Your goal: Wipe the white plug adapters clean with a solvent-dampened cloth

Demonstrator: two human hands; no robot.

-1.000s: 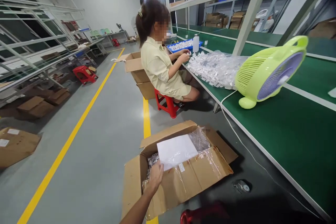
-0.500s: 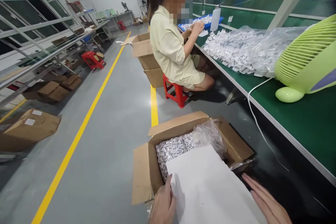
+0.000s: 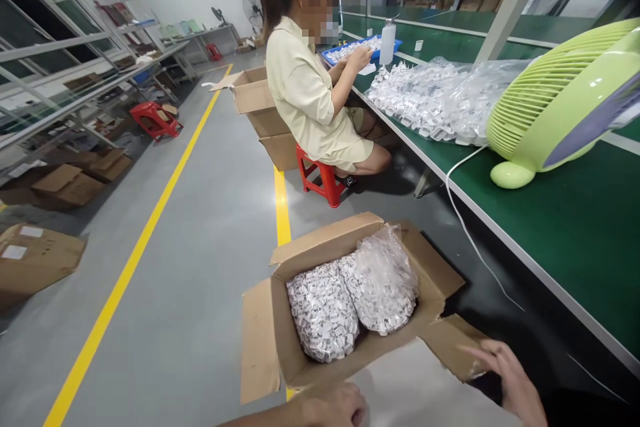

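Observation:
An open cardboard box point(image 3: 320, 374) stands on the floor before me, its flaps folded outward. Inside lie two clear plastic bags of small white parts, a left bag point(image 3: 324, 313) and a right bag point(image 3: 385, 287) with loose film on top. A blank white sheet point(image 3: 425, 383) lies at the box's near side, partly cut off by the frame. My left hand point(image 3: 337, 407) is closed at the sheet's left edge, fingers curled. My right hand point(image 3: 513, 377) has its fingers stretched out beside the right near flap point(image 3: 457, 340); whether it touches the flap is unclear.
A person point(image 3: 305, 80) sits on a red stool point(image 3: 320, 177) at a green-topped bench point(image 3: 565, 227). On the bench are a big bag of white parts point(image 3: 430, 103), a green fan point(image 3: 555, 107), a bottle point(image 3: 387, 42) and a blue tray point(image 3: 395, 47). A white cord point(image 3: 465, 233) hangs down.
The white sheet has come down toward me, uncovering both bags in the box. My left hand has lowered and curled; my right hand has lifted its fingers near the flap. The view has shifted right.

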